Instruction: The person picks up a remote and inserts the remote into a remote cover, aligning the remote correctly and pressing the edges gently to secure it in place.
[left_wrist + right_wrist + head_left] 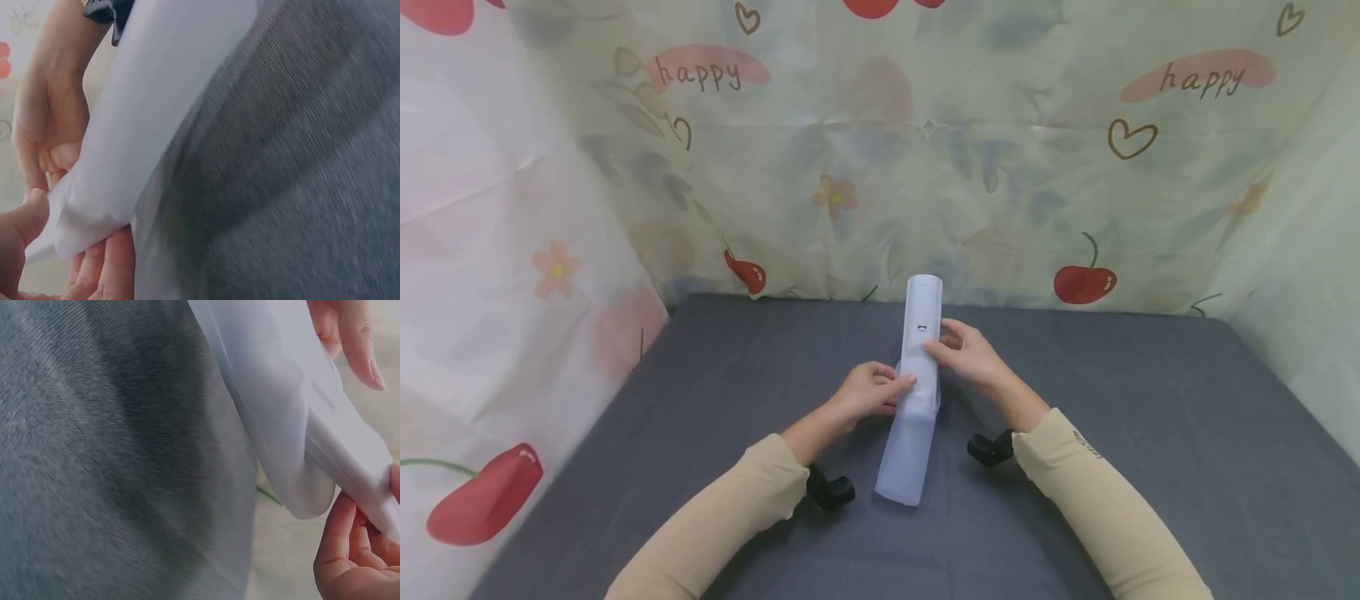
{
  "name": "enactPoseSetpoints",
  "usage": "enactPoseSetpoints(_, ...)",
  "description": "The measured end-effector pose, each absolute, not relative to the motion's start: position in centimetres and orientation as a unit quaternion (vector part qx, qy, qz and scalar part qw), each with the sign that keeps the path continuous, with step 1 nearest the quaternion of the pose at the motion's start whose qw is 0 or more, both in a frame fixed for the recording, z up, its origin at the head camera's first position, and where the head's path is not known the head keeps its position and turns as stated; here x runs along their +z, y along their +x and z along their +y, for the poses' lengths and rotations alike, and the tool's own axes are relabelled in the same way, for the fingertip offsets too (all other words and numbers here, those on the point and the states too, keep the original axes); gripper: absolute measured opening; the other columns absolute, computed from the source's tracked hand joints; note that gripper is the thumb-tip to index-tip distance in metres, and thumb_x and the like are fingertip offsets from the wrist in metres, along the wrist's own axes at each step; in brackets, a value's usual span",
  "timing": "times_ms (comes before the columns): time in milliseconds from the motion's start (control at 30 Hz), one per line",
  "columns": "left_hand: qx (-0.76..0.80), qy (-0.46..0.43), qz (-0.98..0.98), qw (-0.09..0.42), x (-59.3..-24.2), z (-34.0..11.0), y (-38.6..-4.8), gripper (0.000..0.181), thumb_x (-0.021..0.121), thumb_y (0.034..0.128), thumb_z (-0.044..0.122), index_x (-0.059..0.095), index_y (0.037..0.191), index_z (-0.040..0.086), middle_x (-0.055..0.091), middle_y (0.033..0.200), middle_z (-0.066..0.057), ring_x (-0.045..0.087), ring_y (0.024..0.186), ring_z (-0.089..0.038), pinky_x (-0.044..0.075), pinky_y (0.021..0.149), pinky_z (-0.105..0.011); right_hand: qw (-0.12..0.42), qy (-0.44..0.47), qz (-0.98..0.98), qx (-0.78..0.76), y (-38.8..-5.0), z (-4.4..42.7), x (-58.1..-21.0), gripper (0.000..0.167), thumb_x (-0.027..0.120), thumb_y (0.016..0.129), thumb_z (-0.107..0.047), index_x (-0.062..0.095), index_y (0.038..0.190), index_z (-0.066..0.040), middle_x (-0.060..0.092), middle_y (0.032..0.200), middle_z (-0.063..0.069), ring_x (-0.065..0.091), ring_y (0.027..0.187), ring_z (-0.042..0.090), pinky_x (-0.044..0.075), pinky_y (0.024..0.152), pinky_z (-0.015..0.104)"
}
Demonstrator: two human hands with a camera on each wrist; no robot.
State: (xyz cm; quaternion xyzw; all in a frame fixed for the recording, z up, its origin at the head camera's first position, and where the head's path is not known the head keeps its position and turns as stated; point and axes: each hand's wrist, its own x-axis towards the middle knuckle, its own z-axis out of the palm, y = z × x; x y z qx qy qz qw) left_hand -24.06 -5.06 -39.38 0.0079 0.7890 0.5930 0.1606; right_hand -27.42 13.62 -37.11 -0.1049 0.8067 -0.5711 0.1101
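Sleeves (715, 529): between surface's (1150, 400) side edges
Left hand (867, 392), right hand (976, 358): pinching white device (921, 365)
Handling: even pressure seems wise

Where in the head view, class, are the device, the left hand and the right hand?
Device (919, 397), head view: its white body.
Left hand (871, 389), head view: near the thumb's base.
Right hand (967, 355), head view: near the thumb's base.
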Motion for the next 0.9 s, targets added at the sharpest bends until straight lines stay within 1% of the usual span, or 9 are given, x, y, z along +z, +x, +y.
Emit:
enactPoseSetpoints(100,0.597,0.025,0.786,0.159,-38.7,-4.6,-23.6,0.044,0.064,0.0886,0.025,0.055,0.116,-0.007,0.066,0.11,-0.023,0.067,0.091,-0.024,0.056,0.079,-0.036,0.111,-0.128,0.805,-0.568,-26.6,14.1,-36.1,0.058,0.054,0.095,-0.021,0.028,0.144,-0.002,0.052,0.129,0.027,0.055,0.114,0.034,0.047,0.096,0.047)
enactPoseSetpoints(200,0.604,0.05,0.78,0.154,-38.2,-4.3,-23.1,0.039,0.063,0.0894,0.021,0.058,0.117,-0.005,0.066,0.11,-0.021,0.067,0.093,-0.023,0.056,0.08,-0.036,0.104,-0.146,0.808,-0.562,-25.8,14.3,-35.2,0.057,0.055,0.095,-0.02,0.03,0.143,-0.004,0.053,0.128,0.026,0.056,0.114,0.033,0.047,0.095,0.047)
enactPoseSetpoints(333,0.617,0.071,0.772,0.134,-37.9,-4.1,-22.7,0.033,0.064,0.0892,0.018,0.059,0.114,-0.002,0.066,0.107,-0.019,0.064,0.088,-0.016,0.057,0.077,-0.035,0.071,-0.152,0.815,-0.555,-24.9,14.8,-34.4,0.054,0.056,0.094,-0.021,0.036,0.141,-0.004,0.054,0.128,0.023,0.056,0.113,0.032,0.049,0.094,0.044)
enactPoseSetpoints(467,0.634,0.07,0.763,0.1,-37.1,-4.0,-22.4,0.031,0.064,0.0886,0.017,0.06,0.113,-0.001,0.066,0.103,-0.017,0.062,0.082,-0.011,0.057,0.074,-0.034,0.036,-0.139,0.828,-0.542,-24.1,15.4,-34.1,0.045,0.056,0.094,-0.024,0.047,0.133,-0.002,0.056,0.124,0.022,0.058,0.107,0.032,0.051,0.09,0.04)
enactPoseSetpoints(533,0.644,0.065,0.758,0.077,-36.8,-4.1,-22.3,0.03,0.065,0.0878,0.016,0.06,0.112,0.0,0.066,0.1,-0.016,0.061,0.08,-0.009,0.057,0.074,-0.034,0.039,-0.132,0.836,-0.531,-23.6,15.7,-34.2,0.04,0.056,0.094,-0.025,0.052,0.125,-0.001,0.058,0.12,0.022,0.061,0.1,0.029,0.052,0.087,0.04)
enactPoseSetpoints(633,0.657,0.064,0.75,0.046,-36.5,-4.2,-22.3,0.029,0.066,0.0868,0.014,0.061,0.111,0.0,0.065,0.096,-0.014,0.061,0.076,-0.007,0.056,0.072,-0.034,0.067,-0.131,0.843,-0.518,-23.1,16.0,-34.8,0.035,0.057,0.094,-0.026,0.056,0.116,0.002,0.062,0.108,0.024,0.062,0.087,0.024,0.053,0.083,0.04)
enactPoseSetpoints(700,0.663,0.068,0.745,0.033,-36.4,-4.2,-22.3,0.028,0.066,0.0865,0.013,0.061,0.111,-0.001,0.065,0.094,-0.013,0.061,0.073,-0.006,0.056,0.072,-0.036,0.083,-0.134,0.843,-0.515,-22.9,16.1,-35.2,0.034,0.056,0.094,-0.026,0.058,0.112,0.002,0.064,0.1,0.022,0.062,0.08,0.02,0.054,0.081,0.04)
enactPoseSetpoints(800,0.666,0.087,0.741,0.021,-36.4,-4.2,-22.3,0.03,0.066,0.0867,0.012,0.06,0.113,-0.003,0.064,0.092,-0.012,0.061,0.07,-0.004,0.056,0.07,-0.036,0.087,-0.138,0.837,-0.523,-22.6,16.0,-35.8,0.031,0.056,0.094,-0.025,0.059,0.107,0.004,0.065,0.089,0.014,0.062,0.077,0.019,0.054,0.077,0.036)
enactPoseSetpoints(900,0.665,0.112,0.739,0.011,-36.5,-4.1,-22.2,0.032,0.065,0.0871,0.01,0.059,0.115,-0.004,0.063,0.09,-0.014,0.06,0.068,-0.003,0.053,0.065,-0.029,0.072,-0.141,0.831,-0.533,-22.5,15.8,-36.0,0.027,0.056,0.094,-0.02,0.058,0.103,0.006,0.064,0.083,0.009,0.061,0.075,0.017,0.055,0.074,0.032)
